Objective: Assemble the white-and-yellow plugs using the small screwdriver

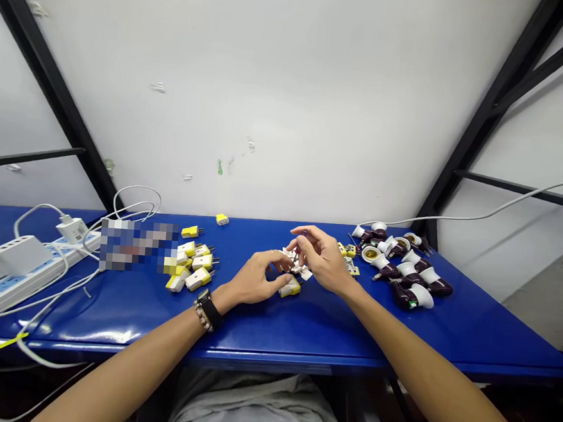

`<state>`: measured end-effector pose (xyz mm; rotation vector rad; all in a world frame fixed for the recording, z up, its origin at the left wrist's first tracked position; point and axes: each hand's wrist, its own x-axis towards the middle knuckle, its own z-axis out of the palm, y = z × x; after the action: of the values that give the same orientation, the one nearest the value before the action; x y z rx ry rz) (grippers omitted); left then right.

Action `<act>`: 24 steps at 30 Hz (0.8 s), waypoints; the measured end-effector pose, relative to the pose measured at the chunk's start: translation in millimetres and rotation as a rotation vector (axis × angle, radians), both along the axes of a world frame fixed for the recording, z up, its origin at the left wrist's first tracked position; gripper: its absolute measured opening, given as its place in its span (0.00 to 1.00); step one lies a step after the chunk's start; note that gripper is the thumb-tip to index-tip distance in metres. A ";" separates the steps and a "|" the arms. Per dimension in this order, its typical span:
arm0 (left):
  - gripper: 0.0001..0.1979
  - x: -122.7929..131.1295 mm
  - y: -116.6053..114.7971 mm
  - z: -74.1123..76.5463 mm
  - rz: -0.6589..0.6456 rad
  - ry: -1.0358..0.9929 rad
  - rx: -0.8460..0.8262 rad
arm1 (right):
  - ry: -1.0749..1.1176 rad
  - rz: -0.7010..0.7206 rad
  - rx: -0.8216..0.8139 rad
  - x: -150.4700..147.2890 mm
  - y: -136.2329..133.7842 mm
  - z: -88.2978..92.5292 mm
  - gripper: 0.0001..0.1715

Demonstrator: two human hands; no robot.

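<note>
My right hand (324,259) grips a small screwdriver (297,249) with a reddish handle, its shaft pointing down. Opposite it, my left hand (260,277) curves its thumb and index finger in toward the screwdriver's tip. Whatever lies between those left fingertips is too small to make out. Just under the left thumb is a yellow-and-white plug (289,289) on the table. White pieces (305,272) lie between the two hands, partly hidden by the fingers. Behind my right hand are yellow parts with metal pieces (351,266).
Several yellow-and-white plugs (199,278) are heaped on the blue table (254,331), left of my hands. Several dark-and-white lamp holders (412,275) lie at right. A white power strip (30,277) with loose cables occupies the left side. Black frame posts (480,122) flank the wall.
</note>
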<state>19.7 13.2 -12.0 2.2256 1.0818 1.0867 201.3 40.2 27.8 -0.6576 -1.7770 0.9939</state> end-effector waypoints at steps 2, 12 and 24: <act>0.09 -2.0 -0.7 0.0 -0.015 0.055 0.006 | 0.033 -0.032 0.009 0.6 0.8 1.4 0.18; 0.09 -43.6 19.0 7.8 0.168 0.270 -0.065 | 0.061 -0.285 0.142 8.8 6.6 6.7 0.18; 0.14 -61.2 20.8 11.5 0.320 0.455 0.036 | -0.860 0.177 0.238 12.8 3.4 -4.7 0.14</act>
<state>-41.5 33.9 -0.5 2.4530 1.6625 0.7273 214.1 43.6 23.2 -0.8566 -2.6916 0.6162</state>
